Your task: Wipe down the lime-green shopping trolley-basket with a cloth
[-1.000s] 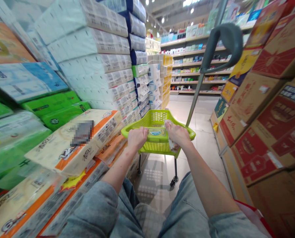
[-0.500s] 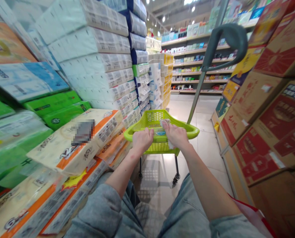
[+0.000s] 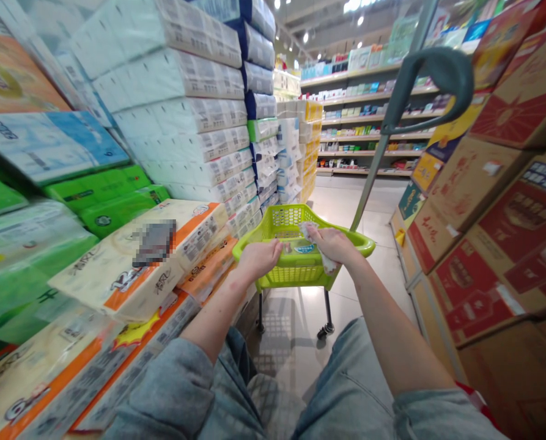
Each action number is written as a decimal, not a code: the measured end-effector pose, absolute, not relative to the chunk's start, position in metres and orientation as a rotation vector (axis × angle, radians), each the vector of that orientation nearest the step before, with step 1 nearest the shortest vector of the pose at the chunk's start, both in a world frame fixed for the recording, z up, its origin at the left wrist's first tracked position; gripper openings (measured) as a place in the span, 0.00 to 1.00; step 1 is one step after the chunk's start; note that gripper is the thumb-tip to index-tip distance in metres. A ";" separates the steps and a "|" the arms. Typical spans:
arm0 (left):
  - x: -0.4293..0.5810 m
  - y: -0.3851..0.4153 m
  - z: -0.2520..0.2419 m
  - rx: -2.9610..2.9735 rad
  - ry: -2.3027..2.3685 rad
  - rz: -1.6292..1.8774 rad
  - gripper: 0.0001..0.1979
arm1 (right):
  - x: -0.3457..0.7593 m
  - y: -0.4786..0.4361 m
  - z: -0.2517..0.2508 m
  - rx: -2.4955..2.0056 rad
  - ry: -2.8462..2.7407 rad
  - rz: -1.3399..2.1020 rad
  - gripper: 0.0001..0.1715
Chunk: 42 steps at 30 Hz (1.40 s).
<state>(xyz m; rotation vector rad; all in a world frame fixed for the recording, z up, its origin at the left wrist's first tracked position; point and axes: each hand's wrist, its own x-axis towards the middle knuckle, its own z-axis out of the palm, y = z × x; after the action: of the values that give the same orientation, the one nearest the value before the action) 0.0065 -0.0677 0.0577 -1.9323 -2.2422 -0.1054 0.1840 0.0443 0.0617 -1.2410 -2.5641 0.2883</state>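
Observation:
A lime-green rolling shopping basket (image 3: 295, 278) stands on thin legs with casters in front of my knees. My left hand (image 3: 260, 259) is closed around the near rim, left of a small blue label (image 3: 304, 249). On the right part of that rim, my right hand (image 3: 333, 244) is closed on a crumpled pale cloth (image 3: 328, 264), pressing it to the plastic. Part of the cloth pokes out above the fingers and part hangs below. From the basket's right side a metal pole rises, tilted, to a grey loop handle (image 3: 464, 85).
Packs of tissue (image 3: 194, 91) are stacked high on the left, with a cream and orange pack (image 3: 185, 226) jutting near my left arm. A dark blurred-out object lies on it. Cartons (image 3: 488, 256) line the right side. Shelves of goods (image 3: 368, 116) stand ahead beyond the tiled floor.
My right hand has shifted slightly right along the rim with the cloth, uncovering more of the label. My left hand has moved a little left. The pole and handle sit slightly further right.

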 end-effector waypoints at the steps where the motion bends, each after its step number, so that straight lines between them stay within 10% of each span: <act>1: 0.008 -0.068 0.057 -1.908 -2.244 -0.102 0.29 | 0.184 0.038 0.061 -1.233 -2.567 0.213 0.42; 11: 0.006 -0.066 0.047 -1.842 -2.212 -0.123 0.26 | 0.167 0.011 0.060 -1.254 -2.514 0.026 0.39; 19: 0.006 -0.072 0.033 -1.872 -1.676 -0.904 0.11 | 0.166 0.028 0.064 -1.304 -2.516 0.148 0.43; 42: -0.003 -0.082 0.039 -1.802 -1.983 -0.356 0.25 | 0.149 -0.003 0.052 -1.137 -2.406 -0.108 0.36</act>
<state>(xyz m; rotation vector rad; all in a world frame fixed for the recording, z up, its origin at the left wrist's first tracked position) -0.0031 -0.0820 0.0386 -1.8018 -1.9835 -0.3563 0.1491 -0.0033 0.0517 -1.1370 -2.4061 -0.1080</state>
